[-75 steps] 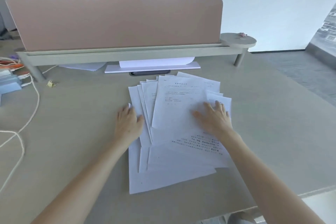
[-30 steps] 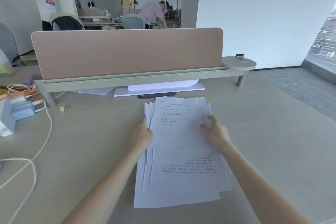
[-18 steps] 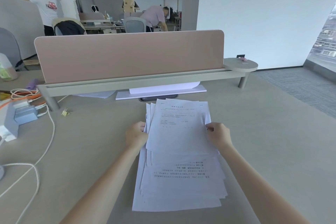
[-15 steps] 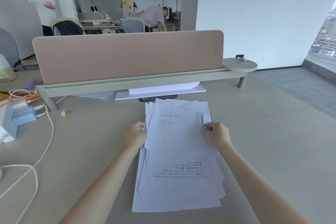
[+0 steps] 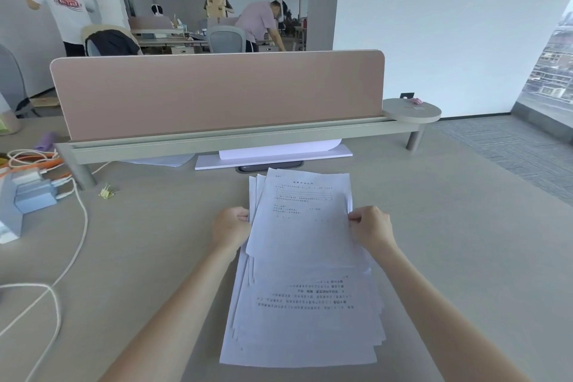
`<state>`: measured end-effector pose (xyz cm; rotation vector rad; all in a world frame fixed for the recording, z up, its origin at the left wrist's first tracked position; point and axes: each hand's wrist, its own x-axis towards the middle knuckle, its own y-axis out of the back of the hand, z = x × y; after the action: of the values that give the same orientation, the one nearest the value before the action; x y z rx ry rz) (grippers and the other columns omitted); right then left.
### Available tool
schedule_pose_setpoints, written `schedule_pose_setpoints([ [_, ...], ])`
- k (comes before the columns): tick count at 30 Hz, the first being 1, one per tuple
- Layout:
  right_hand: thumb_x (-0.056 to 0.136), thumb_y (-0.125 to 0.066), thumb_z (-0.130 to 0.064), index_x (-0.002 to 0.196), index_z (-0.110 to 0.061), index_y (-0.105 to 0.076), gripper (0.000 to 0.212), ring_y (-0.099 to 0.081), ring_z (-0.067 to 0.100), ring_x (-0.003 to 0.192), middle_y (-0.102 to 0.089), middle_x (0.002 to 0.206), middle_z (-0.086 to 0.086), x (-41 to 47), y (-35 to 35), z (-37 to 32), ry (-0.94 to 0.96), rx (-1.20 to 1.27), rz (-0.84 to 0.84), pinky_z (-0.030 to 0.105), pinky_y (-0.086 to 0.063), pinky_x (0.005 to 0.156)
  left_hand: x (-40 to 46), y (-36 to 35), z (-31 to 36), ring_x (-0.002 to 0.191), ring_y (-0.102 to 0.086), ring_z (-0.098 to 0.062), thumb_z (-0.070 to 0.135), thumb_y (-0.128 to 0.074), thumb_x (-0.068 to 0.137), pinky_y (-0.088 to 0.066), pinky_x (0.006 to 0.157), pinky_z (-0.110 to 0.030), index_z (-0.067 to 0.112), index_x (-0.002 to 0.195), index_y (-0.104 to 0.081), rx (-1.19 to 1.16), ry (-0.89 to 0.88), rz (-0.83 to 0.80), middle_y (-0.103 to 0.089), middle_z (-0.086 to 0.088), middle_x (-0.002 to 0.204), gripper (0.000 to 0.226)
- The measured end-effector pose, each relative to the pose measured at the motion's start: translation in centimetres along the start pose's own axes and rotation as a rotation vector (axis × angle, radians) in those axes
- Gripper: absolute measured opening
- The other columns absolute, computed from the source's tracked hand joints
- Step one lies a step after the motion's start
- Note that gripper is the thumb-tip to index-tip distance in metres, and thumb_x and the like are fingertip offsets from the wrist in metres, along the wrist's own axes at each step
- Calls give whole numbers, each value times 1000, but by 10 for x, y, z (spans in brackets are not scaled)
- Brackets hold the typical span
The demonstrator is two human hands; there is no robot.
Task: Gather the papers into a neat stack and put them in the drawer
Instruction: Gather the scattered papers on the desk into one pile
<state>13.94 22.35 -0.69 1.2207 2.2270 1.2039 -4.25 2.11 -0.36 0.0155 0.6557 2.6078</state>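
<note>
A loose pile of white printed papers lies on the grey desk in front of me, its sheets offset lengthwise. My left hand grips the pile's left edge, fingers curled around it. At the right edge my right hand pinches the pile the same way. The far ends of the sheets look slightly raised between my hands. No drawer is in view.
A pink divider screen on a grey rail crosses the desk behind the papers. A white board with a curled sheet lies under the rail. White cables, a blue-grey device and a yellow clip sit at the left.
My hands went from lying flat on the spread sheets to squeezing them inward from both sides. The fanned papers have narrowed into one pile, and both hands now grip its side edges.
</note>
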Motion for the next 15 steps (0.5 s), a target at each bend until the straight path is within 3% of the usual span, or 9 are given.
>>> schedule_pose_setpoints([
  [2, 66, -42, 3, 55, -9, -44, 16, -24, 22, 65, -27, 67, 12, 0, 0, 2, -55, 86, -17, 34, -19, 64, 2, 2, 1, 73, -56, -20, -1, -41, 81, -43, 63, -27, 16, 87, -71, -5, 15, 2, -65, 3, 79, 36],
  [4, 70, -46, 1, 64, 3, -65, 20, -43, 27, 49, -44, 56, 15, 0, 1, 4, -132, 212, -42, 28, -38, 56, 3, 2, 4, 62, -38, -22, 3, -41, 81, -29, 58, -30, 14, 73, -57, -29, 53, 23, -48, -5, 69, 21],
  [6, 77, -54, 2, 77, 3, -71, 18, -69, 31, 52, -68, 63, 14, -2, 1, 2, -166, 320, -53, 30, -61, 65, 2, 2, 8, 60, -29, -21, 16, -47, 88, -21, 57, -30, 12, 68, -39, -61, 109, 20, -34, -5, 67, 22],
  [7, 80, -57, 3, 82, -3, -73, 17, -75, 32, 58, -73, 69, 10, -5, 2, -1, -182, 366, -60, 33, -64, 70, 0, 2, 9, 59, -31, -21, 24, -50, 91, -22, 55, -30, 12, 68, -38, -46, 136, -3, -35, -4, 67, 28],
  [9, 82, -60, 5, 92, -7, -74, 21, -77, 35, 65, -72, 72, 2, -11, 1, -6, -194, 428, -59, 39, -65, 70, 1, 1, 8, 63, -40, -20, 31, -55, 89, -28, 55, -29, 9, 80, -43, -2, 166, -54, -41, -2, 73, 27],
  [11, 83, -59, 5, 92, 3, -73, 17, -76, 33, 61, -71, 70, 6, -13, -2, -9, -204, 430, -52, 39, -66, 65, 1, 1, 7, 72, -44, -21, 30, -59, 87, -33, 59, -29, 7, 92, -45, 11, 177, -67, -45, -3, 83, 27],
  [13, 83, -60, 4, 89, 7, -74, 16, -73, 22, 49, -75, 70, 12, -14, -4, -12, -220, 416, -59, 28, -63, 53, 4, 4, 5, 77, -46, -23, 27, -61, 87, -36, 66, -31, 6, 97, -46, -24, 192, -52, -48, -6, 90, 27],
  [15, 82, -61, 3, 83, 0, -79, 18, -68, 14, 41, -74, 63, 9, -16, -5, -14, -225, 406, -80, 19, -56, 45, 5, 7, 4, 86, -49, -26, 24, -62, 88, -39, 75, -33, 4, 108, -49, -93, 222, -49, -51, -8, 98, 32],
])
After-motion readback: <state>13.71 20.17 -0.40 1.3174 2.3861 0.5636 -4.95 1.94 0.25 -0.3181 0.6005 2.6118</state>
